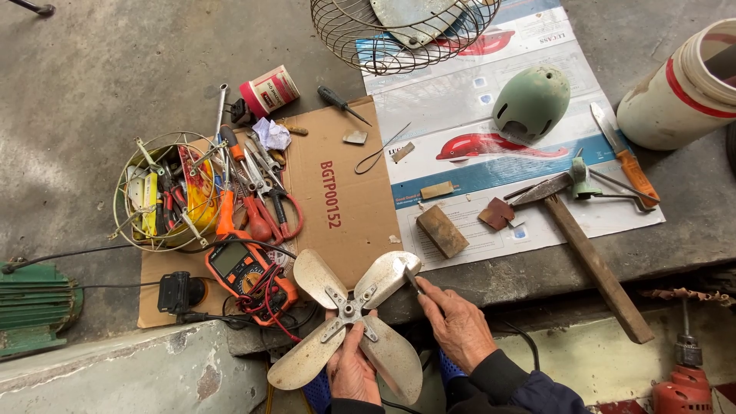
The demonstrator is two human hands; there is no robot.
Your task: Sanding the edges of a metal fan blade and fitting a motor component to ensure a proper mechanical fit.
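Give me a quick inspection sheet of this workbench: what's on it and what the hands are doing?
Surface: concrete slab with flattened cardboard and a printed poster laid on it.
Job's things: four-blade metal fan blade; small tool against one blade.
Clutter: hammer, green motor cap, wooden block, knife, screwdriver, wire basket of tools, pliers, fan guard, white bucket.
Hands: left hand holds the fan blade from below; right hand grips the small tool.
Cables: multimeter with red and black leads; a black cord on the slab.
Surroundings: red drill, green motor housing.
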